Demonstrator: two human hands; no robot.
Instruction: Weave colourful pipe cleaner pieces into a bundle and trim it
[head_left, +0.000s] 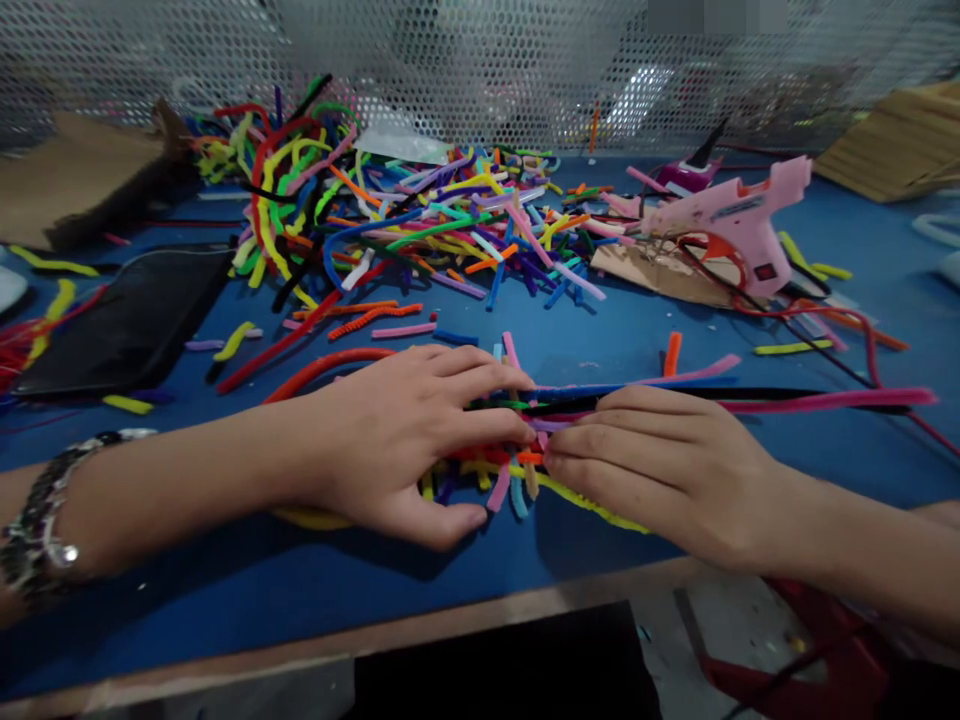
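Observation:
Several long pipe cleaners lie side by side across the table, crossed by short pieces in a woven strip. Among the long ones are a magenta pipe cleaner, a yellow pipe cleaner and a red-orange pipe cleaner. Short ends, such as a pink piece and a light blue piece, stick out at the near side. My left hand rests over the weave, fingers spread and thumb apart. Fingers together, my right hand has its tips closed at the weave's right side; they partly hide what they grip, seemingly a short pink pipe cleaner.
A large heap of cut pipe cleaners spreads along the back. At the right, a pink glue gun lies by cardboard, its cable trailing forward. A black phone lies left. Perforated metal mesh stands behind the blue table.

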